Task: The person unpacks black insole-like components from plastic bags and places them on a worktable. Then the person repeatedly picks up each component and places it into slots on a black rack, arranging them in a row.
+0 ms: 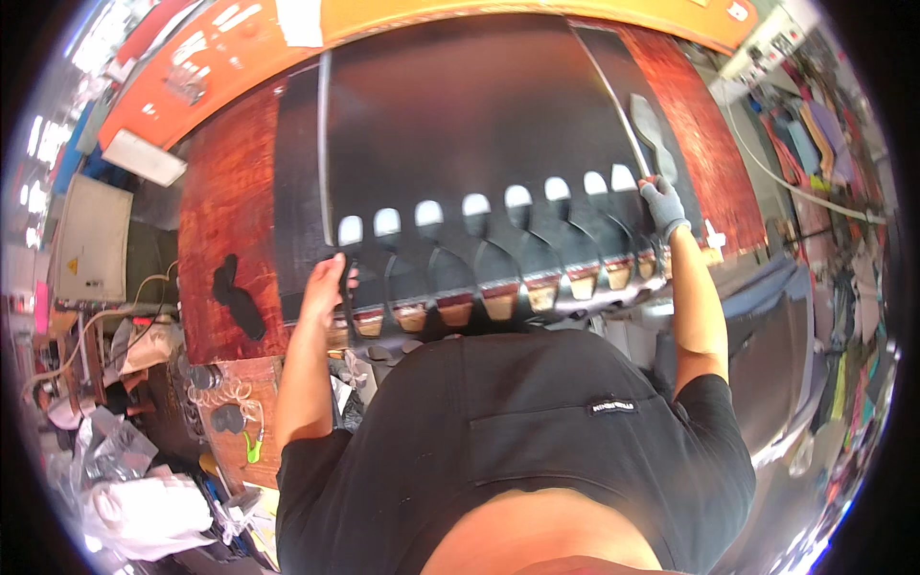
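A dark sheet with a row of sole-shaped outlines lies across the near side of a black board. Several outlines have white rounded toe ends, and wood shows through some of the heel ends. My bare left hand is closed at the sheet's left end; its grip is partly hidden. My right hand, in a grey glove with bare fingertips, pinches the right end. A thin pale strip runs away from near my left hand, and another pale strip reaches my right fingers.
A grey sole-shaped piece lies right of the board. On the red-brown tabletop, at left, is a black sole-shaped piece. An orange machine beam spans the far side. Green-handled snips and plastic bags are at lower left.
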Demonstrator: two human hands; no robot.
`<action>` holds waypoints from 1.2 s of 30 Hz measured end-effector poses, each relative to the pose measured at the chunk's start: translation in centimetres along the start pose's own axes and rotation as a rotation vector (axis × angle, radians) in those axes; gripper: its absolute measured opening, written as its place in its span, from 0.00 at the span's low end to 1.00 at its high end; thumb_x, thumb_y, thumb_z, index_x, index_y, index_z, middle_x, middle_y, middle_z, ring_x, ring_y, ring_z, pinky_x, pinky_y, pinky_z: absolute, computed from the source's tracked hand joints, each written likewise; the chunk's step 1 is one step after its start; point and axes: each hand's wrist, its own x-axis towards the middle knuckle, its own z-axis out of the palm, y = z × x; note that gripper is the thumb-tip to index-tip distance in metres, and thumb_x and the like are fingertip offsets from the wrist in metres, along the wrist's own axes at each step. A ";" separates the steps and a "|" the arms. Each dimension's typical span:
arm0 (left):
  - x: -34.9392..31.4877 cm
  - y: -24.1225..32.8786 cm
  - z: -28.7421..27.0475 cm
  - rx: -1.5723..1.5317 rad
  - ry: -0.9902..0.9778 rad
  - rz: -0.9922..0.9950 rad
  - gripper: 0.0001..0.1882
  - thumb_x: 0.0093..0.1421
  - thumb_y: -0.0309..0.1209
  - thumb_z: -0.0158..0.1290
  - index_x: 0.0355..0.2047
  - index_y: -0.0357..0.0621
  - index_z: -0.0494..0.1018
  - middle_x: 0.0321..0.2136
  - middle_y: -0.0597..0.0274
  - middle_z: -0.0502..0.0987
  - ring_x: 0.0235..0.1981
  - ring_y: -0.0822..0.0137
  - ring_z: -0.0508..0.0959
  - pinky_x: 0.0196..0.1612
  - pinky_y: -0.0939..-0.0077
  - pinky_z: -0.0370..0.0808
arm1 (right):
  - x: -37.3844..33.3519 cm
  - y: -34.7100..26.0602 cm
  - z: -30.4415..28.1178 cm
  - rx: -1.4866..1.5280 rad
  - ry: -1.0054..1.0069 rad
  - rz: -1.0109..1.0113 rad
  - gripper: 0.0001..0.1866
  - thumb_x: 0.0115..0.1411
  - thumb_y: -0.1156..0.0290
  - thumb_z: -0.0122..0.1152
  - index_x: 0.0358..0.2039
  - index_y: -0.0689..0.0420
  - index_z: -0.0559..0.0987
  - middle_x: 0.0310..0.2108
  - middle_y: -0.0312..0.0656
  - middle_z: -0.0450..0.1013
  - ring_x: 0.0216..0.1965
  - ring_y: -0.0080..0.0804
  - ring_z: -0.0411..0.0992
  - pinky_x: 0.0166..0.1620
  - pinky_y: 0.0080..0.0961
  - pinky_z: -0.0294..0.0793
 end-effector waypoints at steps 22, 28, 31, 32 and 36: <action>6.9 6.8 1.4 0.449 0.063 0.174 0.14 0.64 0.33 0.41 0.36 0.31 0.67 0.16 0.54 0.73 0.12 0.65 0.73 0.16 0.69 0.70 | 6.3 -5.8 3.9 -0.621 0.170 -0.045 0.18 0.61 0.57 0.47 0.29 0.60 0.74 0.25 0.55 0.73 0.28 0.49 0.74 0.34 0.41 0.71; 5.9 8.4 2.4 1.313 0.275 0.145 0.22 0.64 0.43 0.34 0.41 0.40 0.71 0.37 0.43 0.76 0.45 0.47 0.74 0.48 0.54 0.69 | 5.9 -4.5 3.9 -0.671 0.239 -0.042 0.20 0.60 0.53 0.46 0.36 0.57 0.75 0.35 0.56 0.74 0.40 0.55 0.72 0.44 0.45 0.70; 5.5 8.7 2.5 1.416 0.271 0.135 0.22 0.64 0.44 0.34 0.40 0.41 0.72 0.39 0.42 0.75 0.44 0.46 0.74 0.47 0.54 0.69 | 5.2 -4.5 3.7 -0.669 0.197 -0.046 0.20 0.60 0.52 0.47 0.36 0.56 0.75 0.35 0.56 0.74 0.40 0.55 0.72 0.44 0.45 0.70; 5.4 8.6 2.4 1.426 0.267 0.119 0.23 0.64 0.45 0.33 0.41 0.43 0.72 0.39 0.44 0.76 0.44 0.46 0.74 0.47 0.54 0.69 | 5.1 -4.5 3.5 -0.689 0.178 -0.056 0.20 0.60 0.52 0.47 0.36 0.56 0.75 0.35 0.55 0.74 0.39 0.55 0.73 0.44 0.45 0.70; 5.9 7.6 1.6 1.399 0.252 0.152 0.23 0.64 0.47 0.33 0.41 0.43 0.71 0.39 0.45 0.76 0.44 0.46 0.74 0.47 0.52 0.69 | 5.2 -4.9 3.0 -0.712 0.115 -0.066 0.20 0.60 0.51 0.47 0.36 0.56 0.75 0.35 0.53 0.75 0.40 0.54 0.72 0.44 0.44 0.70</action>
